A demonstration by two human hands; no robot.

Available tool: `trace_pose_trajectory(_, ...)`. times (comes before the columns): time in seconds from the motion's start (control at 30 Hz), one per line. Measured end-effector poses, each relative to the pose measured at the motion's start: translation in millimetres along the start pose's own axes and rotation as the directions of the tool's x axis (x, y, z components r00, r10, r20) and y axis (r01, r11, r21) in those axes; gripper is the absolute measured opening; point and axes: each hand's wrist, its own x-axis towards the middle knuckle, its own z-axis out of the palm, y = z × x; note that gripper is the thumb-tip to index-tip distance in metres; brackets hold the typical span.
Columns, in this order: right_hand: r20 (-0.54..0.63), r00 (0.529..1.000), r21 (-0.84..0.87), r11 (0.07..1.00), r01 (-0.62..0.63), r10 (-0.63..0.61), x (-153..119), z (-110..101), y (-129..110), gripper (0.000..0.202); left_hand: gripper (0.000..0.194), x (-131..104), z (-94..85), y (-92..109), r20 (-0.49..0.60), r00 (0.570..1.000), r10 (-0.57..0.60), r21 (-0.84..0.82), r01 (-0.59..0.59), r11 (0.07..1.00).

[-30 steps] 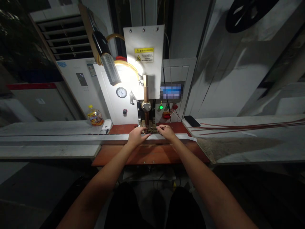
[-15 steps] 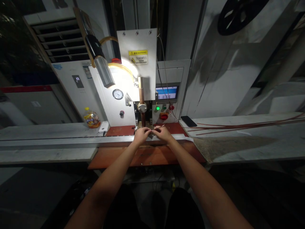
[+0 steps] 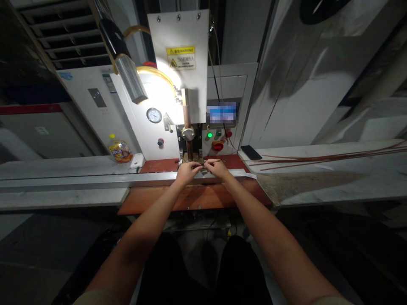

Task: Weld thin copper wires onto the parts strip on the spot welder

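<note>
Forward, arms [image 3: 155, 224] outstretched; left hand [image 3: 185, 173] near right hand [image 3: 219, 169], beside rail [image 3: 152, 179]; cannot tell whether fingers grip.

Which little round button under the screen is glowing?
The bright green light, at the row's left end. It glows; the dark green button beside it, the red button and the red knob don't.

A thin, brownish, stick-like piece [image 3: 218, 160], too small to make out fully, lies nearly level in the pinched fingers of the right hand [image 3: 217, 168], one end jutting past them, the left hand [image 3: 187, 173] just beside
</note>
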Motion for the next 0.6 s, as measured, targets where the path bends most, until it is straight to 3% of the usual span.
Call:
trace_pose_trajectory(0.17, -0.086, 0.995, -0.019, 0.998, -0.055, 0.053, 0.4, -0.8, 1.8, 0.030, 0.044, -30.0, -41.4, -29.6, -0.067, 0.997, 0.046, 0.216, -0.031, 0.976)
trace_pose_trajectory(0.23, -0.089, 0.994, -0.029, 0.997, -0.073, 0.071, 1.2, 0.0, 2.9, 0.030, 0.051, -37.3, -60.4, -50.2, -0.034, 0.996, 0.082, 0.361, -0.064, 0.930)
trace_pose_trajectory(0.3, -0.088, 0.991, -0.043, 0.994, -0.101, 0.097, 1.9, 0.9, 4.0, 0.030, 0.069, -40.7, -73.7, -68.1, 0.066, 0.993, 0.094, 0.483, -0.115, 0.868)
trace_pose_trajectory(0.4, -0.098, 0.989, -0.057, 0.991, -0.117, 0.111, 2.4, 1.5, 5.0, 0.030, 0.085, -41.5, -79.0, -82.1, 0.205, 0.977, 0.049, 0.551, -0.157, 0.820)
trace_pose_trajectory(0.6, -0.112, 0.983, -0.128, 0.979, -0.158, 0.144, 2.7, 1.4, 5.4, 0.032, 0.078, -40.0, -69.4, -83.4, 0.163, 0.986, -0.016, 0.585, -0.084, 0.807)
